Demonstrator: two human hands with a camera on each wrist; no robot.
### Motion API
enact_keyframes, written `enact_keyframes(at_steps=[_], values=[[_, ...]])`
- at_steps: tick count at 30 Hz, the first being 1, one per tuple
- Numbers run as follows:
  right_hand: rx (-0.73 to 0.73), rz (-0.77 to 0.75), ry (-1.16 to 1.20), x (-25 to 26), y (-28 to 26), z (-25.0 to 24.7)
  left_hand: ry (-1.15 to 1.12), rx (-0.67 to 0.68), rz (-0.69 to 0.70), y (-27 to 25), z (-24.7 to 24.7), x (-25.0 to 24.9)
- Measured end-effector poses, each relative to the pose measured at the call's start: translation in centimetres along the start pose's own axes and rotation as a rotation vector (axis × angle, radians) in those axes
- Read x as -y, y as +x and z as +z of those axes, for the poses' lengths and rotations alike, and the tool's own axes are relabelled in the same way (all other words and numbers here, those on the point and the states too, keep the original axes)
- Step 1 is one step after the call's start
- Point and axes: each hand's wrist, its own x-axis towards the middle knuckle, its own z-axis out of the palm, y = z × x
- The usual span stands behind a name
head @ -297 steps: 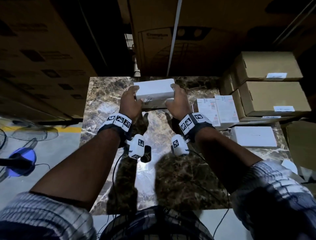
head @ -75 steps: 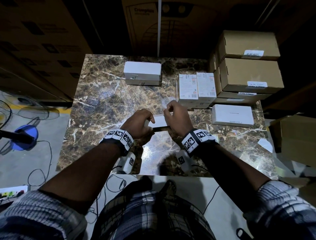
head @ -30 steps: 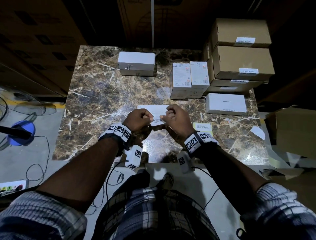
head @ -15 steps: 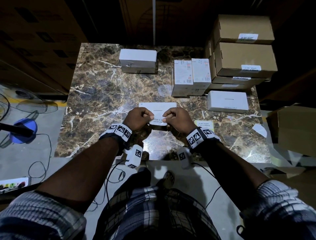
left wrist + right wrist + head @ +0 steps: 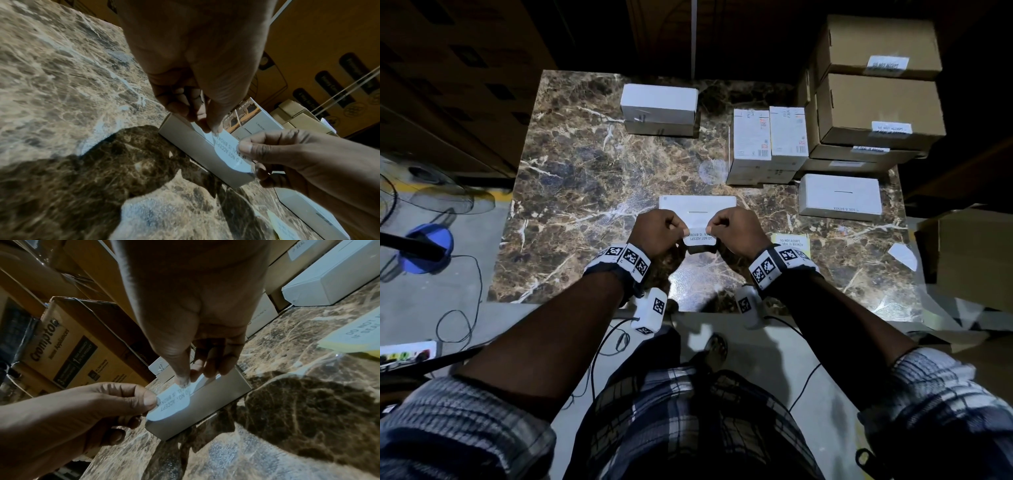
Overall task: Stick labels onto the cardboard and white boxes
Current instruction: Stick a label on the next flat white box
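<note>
Left hand [image 5: 659, 230] and right hand [image 5: 736, 230] each pinch an end of the seal label [image 5: 700, 238], stretched over the near edge of the flat white box [image 5: 697, 207] at the table's front. Best to land it square, half on top, then fold and rub down the front face. Glossy brown marble tabletop [image 5: 585, 192], dim storeroom with cardboard boxes [image 5: 876, 102] stacked right

**3 views, 1 shared label**

The head camera looks steeply down from above the near edge of the marble table [image 5: 571, 178], taking in its whole top. Each wrist camera sits low and close, looking along its hand toward the far edge. All 3 share the label [image 5: 700, 238] and the white box [image 5: 697, 205] beneath it.
</note>
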Motion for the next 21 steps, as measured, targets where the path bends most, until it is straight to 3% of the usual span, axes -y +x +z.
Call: enact_keyframes(at_steps=[21], values=[[-0.004,0.153,-0.109,0.2,2.3,0.2,0.143,0.011,-0.063,1.6,-0.2,-2.5]])
